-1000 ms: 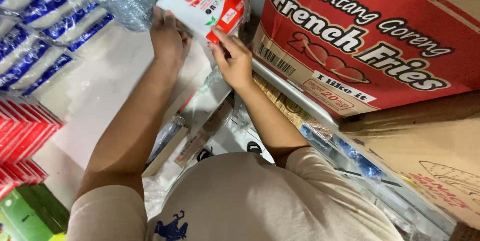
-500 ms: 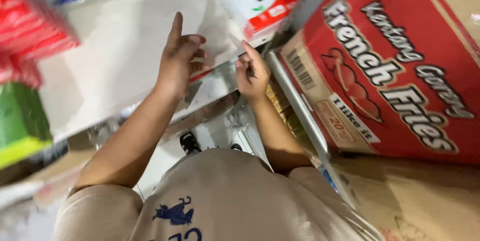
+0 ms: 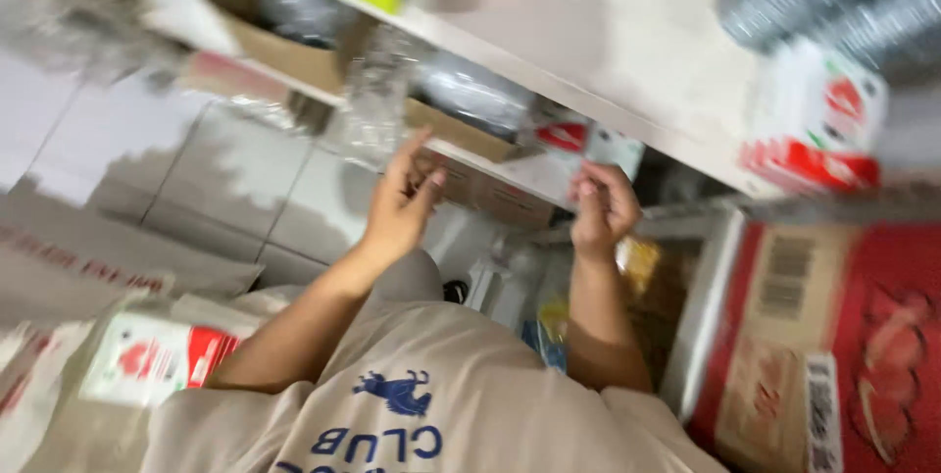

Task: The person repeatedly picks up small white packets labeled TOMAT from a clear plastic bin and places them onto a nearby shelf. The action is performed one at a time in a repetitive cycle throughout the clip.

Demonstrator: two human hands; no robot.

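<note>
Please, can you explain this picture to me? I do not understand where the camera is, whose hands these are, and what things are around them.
The camera sits on a person's head and looks down, so you see their own beige shirt and two bare arms. The picture is blurred. The left hand is open, raised near a white shelf; it holds nothing. The right hand is curled, whether around something I cannot tell. On the shelf stands a white and red carton. At lower right is a big red cardboard box.

White shelf [image 3: 627, 51] bearing carton [image 3: 814, 125]
</note>
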